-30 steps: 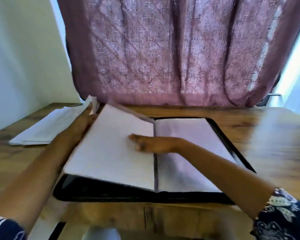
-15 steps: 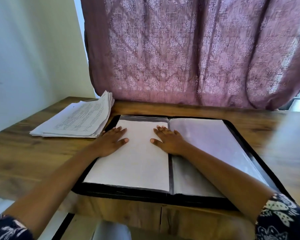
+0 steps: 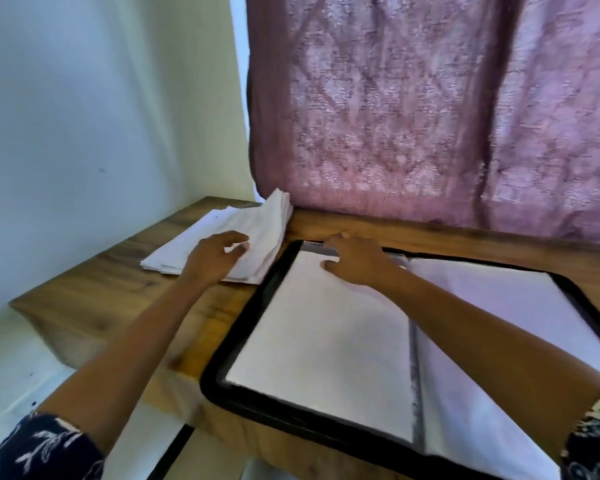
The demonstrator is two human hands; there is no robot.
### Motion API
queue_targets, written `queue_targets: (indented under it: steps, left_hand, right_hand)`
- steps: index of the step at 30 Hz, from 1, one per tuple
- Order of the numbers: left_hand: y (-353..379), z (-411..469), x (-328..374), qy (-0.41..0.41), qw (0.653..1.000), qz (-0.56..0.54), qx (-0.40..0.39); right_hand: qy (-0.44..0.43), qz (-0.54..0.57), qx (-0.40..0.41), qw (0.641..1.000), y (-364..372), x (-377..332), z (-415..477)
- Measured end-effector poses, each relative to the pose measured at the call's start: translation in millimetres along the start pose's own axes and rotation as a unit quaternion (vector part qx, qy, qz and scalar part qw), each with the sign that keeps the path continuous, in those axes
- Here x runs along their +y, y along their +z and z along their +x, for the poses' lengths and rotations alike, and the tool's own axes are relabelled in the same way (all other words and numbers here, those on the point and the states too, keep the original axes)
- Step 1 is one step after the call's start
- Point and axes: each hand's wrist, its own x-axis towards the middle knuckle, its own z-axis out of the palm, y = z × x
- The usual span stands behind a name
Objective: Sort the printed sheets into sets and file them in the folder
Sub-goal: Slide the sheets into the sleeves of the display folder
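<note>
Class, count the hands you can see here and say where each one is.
2. The left hand is at the loose stack of sheets, left of the folder. The right hand rests near the top of the folder's left page. No other hand shows.

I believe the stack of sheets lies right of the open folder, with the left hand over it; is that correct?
Not quite: the head view shows the stack left of the open folder, with the left hand over it.

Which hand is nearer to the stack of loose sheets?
Left. The left hand is over the stack; the right hand rests on the folder, beside the stack.
</note>
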Motion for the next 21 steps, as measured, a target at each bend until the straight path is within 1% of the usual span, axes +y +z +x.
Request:
queue_targets:
  steps: [1, 2, 4, 6, 9, 10, 12, 15, 18, 21]
  left_hand:
    - [-11, 13, -20, -0.031, 0.999, 0.025, 0.029]
    - [-19, 24, -39, -0.061, 0.996, 0.056, 0.042]
    - [-31, 46, -78, -0.118, 0.988, 0.087, 0.042]
    - [-38, 70, -109, -0.165, 0.981, 0.101, 0.021]
    - [-38, 98, -133, -0.231, 0.968, 0.094, 0.0]
    - [-36, 105, -136, -0.24, 0.966, 0.099, -0.007]
    - [-29, 117, -143, -0.233, 0.963, 0.131, -0.026]
    - [-15, 133, -157, -0.214, 0.96, 0.178, -0.022]
    - [-9, 140, -161, -0.197, 0.965, 0.175, 0.005]
    - [-12, 145, -166, -0.2, 0.97, 0.141, 0.009]
  right_hand:
    - [-0.017, 0.04, 0.008, 0.999, 5, -14, 17]
    - [-0.029, 0.074, 0.009, 0.997, 11, -27, 33]
    - [-0.043, 0.126, -0.009, 0.991, 27, -53, 66]
    - [-0.052, 0.135, -0.04, 0.989, 44, -77, 96]
    - [-0.064, 0.109, -0.073, 0.989, 71, -100, 129]
    - [-0.065, 0.095, -0.087, 0.99, 79, -103, 135]
    - [-0.059, 0.074, -0.119, 0.988, 94, -105, 143]
    - [-0.048, 0.067, -0.134, 0.988, 108, -103, 152]
    - [-0.051, 0.064, -0.128, 0.988, 110, -102, 156]
    - [-0.052, 0.07, -0.148, 0.985, 106, -99, 160]
